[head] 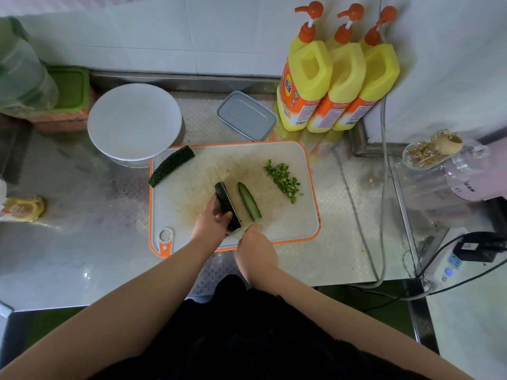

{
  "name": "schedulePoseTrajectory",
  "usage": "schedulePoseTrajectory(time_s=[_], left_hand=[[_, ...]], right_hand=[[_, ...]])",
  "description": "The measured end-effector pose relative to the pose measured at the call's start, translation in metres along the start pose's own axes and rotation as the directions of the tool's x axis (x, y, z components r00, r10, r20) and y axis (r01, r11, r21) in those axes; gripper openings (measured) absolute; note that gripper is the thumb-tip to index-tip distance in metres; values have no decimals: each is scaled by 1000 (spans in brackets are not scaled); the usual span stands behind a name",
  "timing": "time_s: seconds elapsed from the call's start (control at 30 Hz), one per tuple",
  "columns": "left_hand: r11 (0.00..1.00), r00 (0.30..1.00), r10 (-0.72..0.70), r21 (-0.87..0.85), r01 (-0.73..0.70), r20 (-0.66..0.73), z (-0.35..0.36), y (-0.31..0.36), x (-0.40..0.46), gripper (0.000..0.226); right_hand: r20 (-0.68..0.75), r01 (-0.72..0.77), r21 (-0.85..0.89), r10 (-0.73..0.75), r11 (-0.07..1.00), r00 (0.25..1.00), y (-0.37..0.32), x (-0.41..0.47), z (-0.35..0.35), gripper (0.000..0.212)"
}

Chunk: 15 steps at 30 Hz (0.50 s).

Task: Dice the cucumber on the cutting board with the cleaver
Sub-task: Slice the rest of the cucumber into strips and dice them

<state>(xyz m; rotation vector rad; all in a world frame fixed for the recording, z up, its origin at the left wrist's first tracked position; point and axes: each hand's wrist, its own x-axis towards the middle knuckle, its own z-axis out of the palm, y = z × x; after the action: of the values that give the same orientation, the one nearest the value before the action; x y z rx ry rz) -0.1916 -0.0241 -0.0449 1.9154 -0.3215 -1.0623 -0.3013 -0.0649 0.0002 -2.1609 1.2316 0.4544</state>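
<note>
A: OK, left to right, counter [82,256] first?
B: Brushed steel, embossed check pattern down the middle. Far left: green-lidded box [70,87] at the back wall, yellow packet [24,208] near the left edge. White round plate [134,122] just behind the cutting board's back-left corner.

A: Board?
B: Cutting board [192,209], pale plastic, orange rim, rounded corners, hanger hole at the near-left corner. Near edge sits close to the counter's front lip. Bare steel on both sides of it.

A: Cucumber?
B: Three lots. Dark bumpy-skinned piece [171,165] lying diagonally on the back-left corner, one end over the rim. Centre: long piece [225,204] under the left hand. Just right of the blade, a cut strip [249,201], pale flesh up, free. Further right, diced pile [282,179], small green cubes, well apart from the right rim.

A: Hands?
B: Left hand [212,219] curled over the centre piece, thumb on its skin, pinning it. Right hand [256,249] closed round the cleaver's handle, handle hidden. Cleaver [232,206] seen edge-on, thin blade line running lengthwise along the held piece.

A: Right side?
B: Grey rectangular lid [247,115] behind the board. Three yellow pump bottles [329,86], orange pumps, against the tiled wall. Glass jar [428,154] lying on its side, then a power strip [450,266] with cables at the far right.
</note>
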Motion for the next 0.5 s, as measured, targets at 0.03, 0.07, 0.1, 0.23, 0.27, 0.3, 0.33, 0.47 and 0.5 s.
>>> schedulePoseTrajectory(time_s=[0.03,0.07,0.1,0.23,0.27,0.3,0.33,0.47,0.5], left_hand=[[1000,1000,4,-1,-4,1,0,-1,1,53],[1000,1000,7,1,-7,0,0,-2,2,52],[1000,1000,11,5,-11,0,0,-2,3,52],[1000,1000,2,-4,-2,10,0,-1,2,54],[1000,1000,-6,-2,6,12,-1,-1,3,56],[1000,1000,-16,3,16,10,-1,-2,4,57],[1000,1000,-24,1,24,7,-1,-4,5,59],[999,999,-35,5,35,4,1,-7,8,61],[999,999,-34,7,34,3,1,-6,8,61]], right_hand=[[-5,-2,10,2,1000,1000,-1,2,1,36],[-13,0,15,0,1000,1000,-2,4,2,34],[-22,7,12,-7,1000,1000,-2,5,3,34],[-10,-10,25,10,1000,1000,2,5,9,36],[-4,-23,32,23,999,1000,3,4,10,36],[1,-31,26,31,999,1000,4,2,11,37],[5,-31,13,31,999,1000,5,2,12,38],[15,-1,-42,2,999,1000,3,9,12,37],[18,3,-46,-2,999,1000,2,11,12,33]])
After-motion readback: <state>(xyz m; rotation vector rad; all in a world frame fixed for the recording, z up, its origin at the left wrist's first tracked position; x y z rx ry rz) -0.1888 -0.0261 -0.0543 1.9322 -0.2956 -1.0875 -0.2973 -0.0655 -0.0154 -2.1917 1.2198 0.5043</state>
